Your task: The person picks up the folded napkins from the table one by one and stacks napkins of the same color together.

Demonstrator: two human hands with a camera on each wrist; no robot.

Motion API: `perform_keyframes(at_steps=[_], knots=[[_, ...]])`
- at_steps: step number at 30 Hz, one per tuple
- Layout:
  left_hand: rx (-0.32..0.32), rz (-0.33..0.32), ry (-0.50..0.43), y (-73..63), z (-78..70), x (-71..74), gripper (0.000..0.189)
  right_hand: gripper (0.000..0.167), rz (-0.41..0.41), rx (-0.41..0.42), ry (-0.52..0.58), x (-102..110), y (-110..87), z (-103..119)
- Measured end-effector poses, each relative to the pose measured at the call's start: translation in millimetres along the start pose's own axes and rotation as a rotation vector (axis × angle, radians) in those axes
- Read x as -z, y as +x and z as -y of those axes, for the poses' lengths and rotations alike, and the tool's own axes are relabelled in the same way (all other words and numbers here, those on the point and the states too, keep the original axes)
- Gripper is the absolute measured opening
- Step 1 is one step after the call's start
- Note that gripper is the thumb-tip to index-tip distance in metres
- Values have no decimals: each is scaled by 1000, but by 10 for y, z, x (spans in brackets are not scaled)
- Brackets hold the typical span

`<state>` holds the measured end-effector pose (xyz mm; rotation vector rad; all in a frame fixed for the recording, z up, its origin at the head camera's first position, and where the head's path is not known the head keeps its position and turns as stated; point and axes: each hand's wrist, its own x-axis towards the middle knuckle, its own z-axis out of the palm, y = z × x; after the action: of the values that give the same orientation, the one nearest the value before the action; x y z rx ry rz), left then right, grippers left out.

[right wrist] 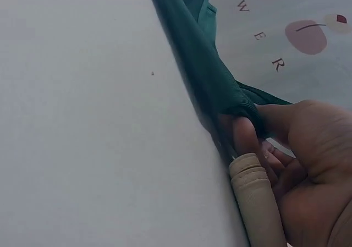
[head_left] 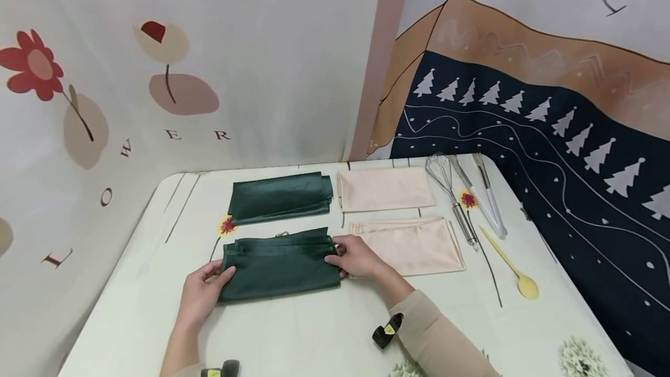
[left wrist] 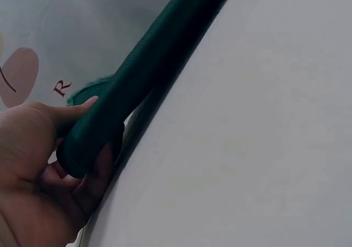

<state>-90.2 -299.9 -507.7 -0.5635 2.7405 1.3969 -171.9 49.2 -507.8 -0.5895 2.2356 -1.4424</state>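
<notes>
Between both hands is a folded dark green cloth (head_left: 282,275), its layered edge toward the back of the table. My left hand (head_left: 201,290) pinches its left end, thumb on top and fingers beneath, as the left wrist view shows on the rolled-looking green fold (left wrist: 132,87). At the right end my right hand (head_left: 361,256) grips the same cloth with thumb above and fingers under it. In the right wrist view the green fold (right wrist: 209,76) runs into that hand, beside a folded beige cloth (right wrist: 254,197).
Behind lies a second folded green cloth (head_left: 280,196). Two folded beige cloths, a back one (head_left: 387,189) and a front one (head_left: 413,249), lie to the right. Further right are a whisk (head_left: 460,220), white-handled tongs (head_left: 487,202) and a yellow spoon (head_left: 526,285). Fabric walls border the table.
</notes>
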Motion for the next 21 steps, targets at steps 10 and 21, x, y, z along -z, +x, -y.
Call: perform_keyframes(at_steps=[10,21], knots=[[32,113,36,-34,37,95,50,31,56,-37,-98,42,-27,52],[39,58,-27,-33,7,57,48,32,-15,19,-18,9,-21,6]])
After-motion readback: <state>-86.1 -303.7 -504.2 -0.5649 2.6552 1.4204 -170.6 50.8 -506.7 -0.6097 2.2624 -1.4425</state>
